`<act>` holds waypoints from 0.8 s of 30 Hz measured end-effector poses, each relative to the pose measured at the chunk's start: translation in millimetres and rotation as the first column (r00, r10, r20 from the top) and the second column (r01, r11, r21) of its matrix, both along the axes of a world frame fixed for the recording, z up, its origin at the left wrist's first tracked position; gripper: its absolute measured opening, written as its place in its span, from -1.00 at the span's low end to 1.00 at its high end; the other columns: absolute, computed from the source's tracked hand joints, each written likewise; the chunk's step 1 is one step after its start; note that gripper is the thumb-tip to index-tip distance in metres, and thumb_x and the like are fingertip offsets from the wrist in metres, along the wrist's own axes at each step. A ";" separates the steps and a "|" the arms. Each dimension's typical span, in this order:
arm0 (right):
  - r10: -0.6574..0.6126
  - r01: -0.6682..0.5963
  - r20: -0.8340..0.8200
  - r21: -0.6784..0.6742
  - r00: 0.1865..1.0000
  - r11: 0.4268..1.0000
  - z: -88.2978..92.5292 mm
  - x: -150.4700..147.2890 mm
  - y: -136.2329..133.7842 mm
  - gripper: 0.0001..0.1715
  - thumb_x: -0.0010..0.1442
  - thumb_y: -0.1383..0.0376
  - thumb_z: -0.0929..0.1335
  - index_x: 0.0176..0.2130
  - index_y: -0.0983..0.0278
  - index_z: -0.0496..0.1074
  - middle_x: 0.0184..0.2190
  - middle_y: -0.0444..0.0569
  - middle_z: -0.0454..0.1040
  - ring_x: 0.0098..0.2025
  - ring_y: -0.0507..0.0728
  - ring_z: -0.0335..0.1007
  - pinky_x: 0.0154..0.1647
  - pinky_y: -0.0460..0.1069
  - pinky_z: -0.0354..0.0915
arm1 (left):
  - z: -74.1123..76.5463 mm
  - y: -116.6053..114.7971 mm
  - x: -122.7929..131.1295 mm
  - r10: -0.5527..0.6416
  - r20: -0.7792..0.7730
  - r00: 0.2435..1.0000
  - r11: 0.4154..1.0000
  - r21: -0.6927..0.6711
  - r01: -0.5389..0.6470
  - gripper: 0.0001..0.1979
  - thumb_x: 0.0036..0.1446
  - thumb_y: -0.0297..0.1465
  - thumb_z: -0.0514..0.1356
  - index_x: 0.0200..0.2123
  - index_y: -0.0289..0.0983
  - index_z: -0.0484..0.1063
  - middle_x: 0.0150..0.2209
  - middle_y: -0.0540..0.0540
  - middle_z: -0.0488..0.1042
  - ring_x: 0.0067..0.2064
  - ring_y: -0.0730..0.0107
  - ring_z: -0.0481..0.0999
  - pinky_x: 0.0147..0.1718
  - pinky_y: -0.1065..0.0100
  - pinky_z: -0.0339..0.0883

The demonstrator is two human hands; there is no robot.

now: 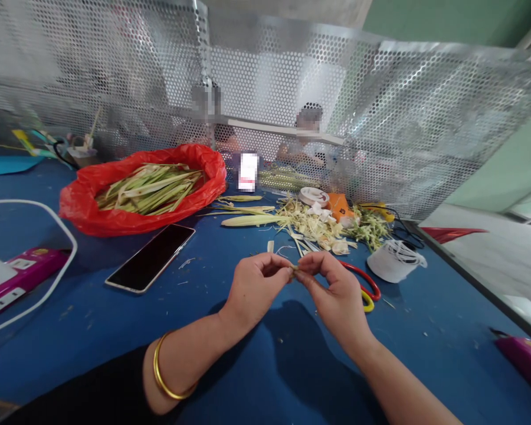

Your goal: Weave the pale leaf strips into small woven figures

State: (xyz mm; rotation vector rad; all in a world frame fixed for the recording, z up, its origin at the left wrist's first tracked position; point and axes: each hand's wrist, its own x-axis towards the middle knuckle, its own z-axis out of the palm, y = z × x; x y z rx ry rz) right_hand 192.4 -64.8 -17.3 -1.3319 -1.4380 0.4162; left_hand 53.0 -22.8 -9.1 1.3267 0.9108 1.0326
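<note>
Black sleeve [92, 383] and gold bracelet [156, 361] are circling the left forearm, which is reaching over the blue worktop [115, 324]. Above its middle, the left hand [253, 290] and right hand [337, 290] are meeting, thumbs and forefingers pinching narrowly on a small pale strip [294, 268]. That strip is bridging the fingertips, its long axis apparently running left to right; fingers are hiding its ends, so which way it is pointing cannot be told. One red loop handle [363, 274] is lying just beside the right hand, and a white tub [387, 264] is standing toward the worktop's right edge. Toward the far edge, leaf scraps [312, 227] are lying heaped; left of them, a red bag [86, 218] is holding long leaves [154, 192].
</note>
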 end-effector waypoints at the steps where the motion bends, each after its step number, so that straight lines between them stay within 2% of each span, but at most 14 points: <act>1: -0.001 0.001 -0.004 0.005 1.000 1.000 -0.4 0.4 0.4 -0.91 0.12 0.34 0.38 -0.29 0.23 0.40 -0.41 -0.11 0.48 -0.35 0.09 0.42 -0.30 -0.03 0.35 | -0.8 0.0 0.1 -0.005 -0.011 1.000 1.000 0.021 0.005 -0.92 -0.09 -0.43 0.25 -0.46 -0.30 0.53 -0.47 -0.07 0.56 -0.38 0.34 0.53 -0.30 0.35 0.41; 4: 0.006 -0.006 -0.021 -0.003 1.000 1.000 -1.8 1.4 2.5 -0.89 0.13 0.36 0.37 -0.27 0.23 0.39 -0.44 -0.13 0.45 -0.37 0.07 0.39 -0.32 -0.04 0.34 | -3.9 0.7 0.2 -0.018 -0.041 0.999 0.998 0.062 0.020 -0.90 -0.10 -0.42 0.28 -0.44 -0.30 0.53 -0.42 -0.10 0.58 -0.35 0.31 0.55 -0.27 0.33 0.41; 6: 0.021 -0.021 -0.025 -0.026 0.999 0.999 -2.7 1.6 4.0 -0.94 0.15 0.36 0.36 -0.30 0.23 0.37 -0.46 -0.14 0.44 -0.39 0.07 0.38 -0.33 -0.04 0.32 | -4.7 1.4 0.3 -0.032 -0.036 0.999 0.999 0.043 0.033 -0.91 -0.10 -0.42 0.28 -0.44 -0.31 0.53 -0.41 -0.11 0.59 -0.34 0.30 0.56 -0.26 0.32 0.41; 10: 0.049 -0.049 0.026 -0.022 0.998 0.999 -3.3 2.0 4.2 -0.91 0.20 0.33 0.33 -0.37 0.23 0.35 -0.48 -0.15 0.42 -0.41 0.06 0.37 -0.35 -0.04 0.30 | -0.4 1.6 0.8 -0.040 0.028 0.999 0.993 -0.112 0.043 -0.93 -0.08 -0.44 0.27 -0.45 -0.32 0.53 -0.48 -0.08 0.57 -0.39 0.38 0.54 -0.31 0.38 0.40; 15: 0.066 -0.079 0.205 0.055 0.977 0.995 -1.3 5.0 1.1 -0.91 0.24 0.37 0.31 -0.28 0.21 0.42 -0.36 -0.12 0.47 -0.29 0.07 0.39 -0.25 -0.05 0.29 | 4.5 1.2 0.6 -0.018 0.138 0.990 0.955 -0.291 0.058 -0.89 -0.07 -0.41 0.30 -0.43 -0.35 0.52 -0.50 -0.07 0.55 -0.44 0.45 0.52 -0.38 0.44 0.39; 20: 0.064 -0.078 0.216 0.056 0.974 0.995 -0.7 8.2 2.6 -0.91 0.25 0.37 0.32 -0.28 0.20 0.43 -0.36 -0.14 0.48 -0.29 0.06 0.40 -0.25 -0.07 0.28 | 3.4 1.4 -0.1 -0.026 0.181 0.983 0.939 -0.332 0.086 -0.87 -0.06 -0.41 0.31 -0.41 -0.36 0.52 -0.49 -0.10 0.56 -0.42 0.43 0.54 -0.36 0.44 0.39; 24: 0.068 -0.075 0.184 0.032 0.981 0.997 -2.1 9.2 4.2 -0.92 0.24 0.35 0.33 -0.31 0.21 0.43 -0.37 -0.15 0.49 -0.30 0.06 0.40 -0.24 -0.07 0.28 | 1.6 1.1 0.1 -0.033 0.154 0.987 0.955 -0.285 0.076 -0.89 -0.04 -0.42 0.30 -0.42 -0.36 0.53 -0.50 -0.09 0.56 -0.41 0.44 0.54 -0.35 0.44 0.39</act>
